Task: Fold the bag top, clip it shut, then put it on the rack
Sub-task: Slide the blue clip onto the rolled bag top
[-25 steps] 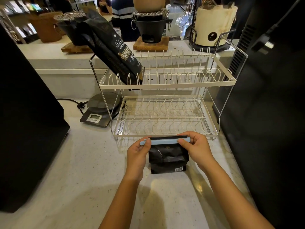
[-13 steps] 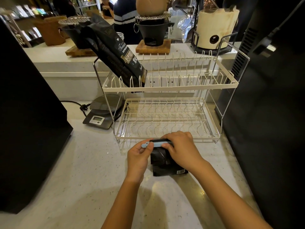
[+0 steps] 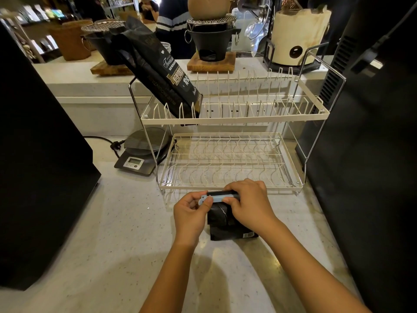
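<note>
Bag: small black coffee bag (image 3: 225,224) upright on tabletop (image 3: 117,222)
Left hand (image 3: 191,215): pinching blue clip (image 3: 217,197) end
Right hand (image 3: 250,205): closed over bag top, on clip

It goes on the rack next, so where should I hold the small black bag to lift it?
Probably by the body of the small black bag, just under the blue clip, fingers coming from the right side. It stands upright on the counter with the left hand and right hand at its top; gripping the clip itself might loosen it.
</note>
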